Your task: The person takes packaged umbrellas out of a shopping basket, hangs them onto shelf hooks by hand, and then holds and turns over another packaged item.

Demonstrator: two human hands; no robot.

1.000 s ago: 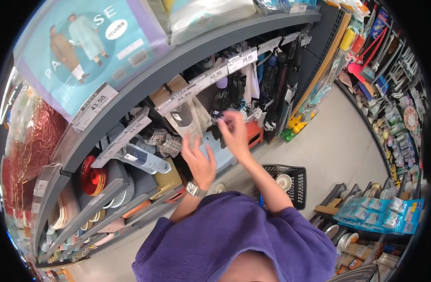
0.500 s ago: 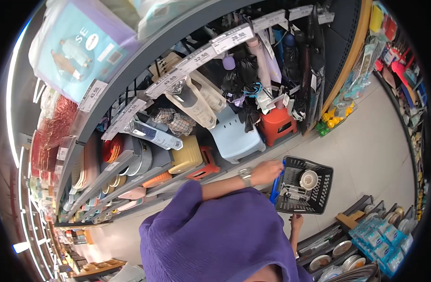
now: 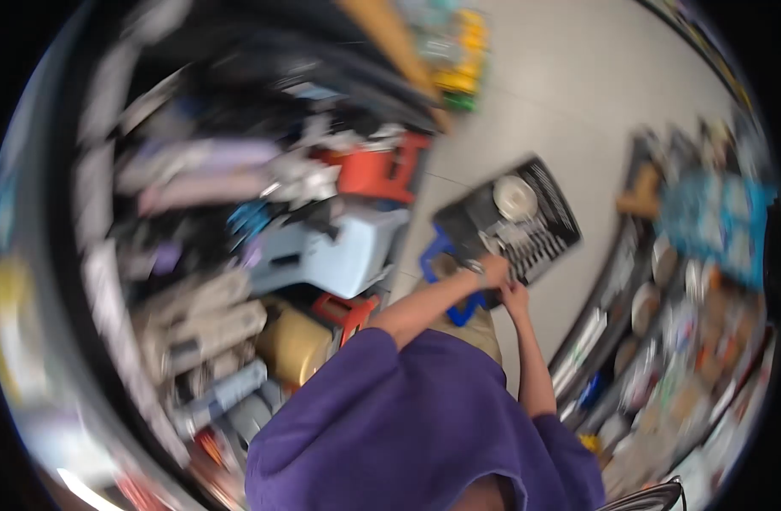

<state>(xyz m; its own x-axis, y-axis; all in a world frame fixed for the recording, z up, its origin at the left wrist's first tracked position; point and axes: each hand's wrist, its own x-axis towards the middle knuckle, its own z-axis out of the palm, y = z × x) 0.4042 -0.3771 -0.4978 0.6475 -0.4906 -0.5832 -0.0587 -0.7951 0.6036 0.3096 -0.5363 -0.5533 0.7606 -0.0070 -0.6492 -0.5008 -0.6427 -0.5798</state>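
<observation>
A black basket [image 3: 467,209] with blue handle parts [image 3: 434,255] is on or just above the floor in front of me. Inside it are a round white item [image 3: 515,198] and a striped, blurred item. My left hand [image 3: 495,271], with a watch on its wrist, is closed at the basket's near edge. Just right of it and nearly touching, my right hand [image 3: 514,298] has its fingers pressed together. Blur and the hands themselves hide what is between the fingers.
Shelves on the left hold a light blue plastic stool [image 3: 331,255], a red stool [image 3: 377,173] and a yellowish container [image 3: 295,345]. Blue packs [image 3: 718,221] and dishes line the right shelf. Yellow and green items [image 3: 465,64] lie near the shelf end.
The view has swung, so the shelves appear turned and blurred. My left hand has moved from the blue handle toward the basket's near edge, and my right hand has come up beside it.
</observation>
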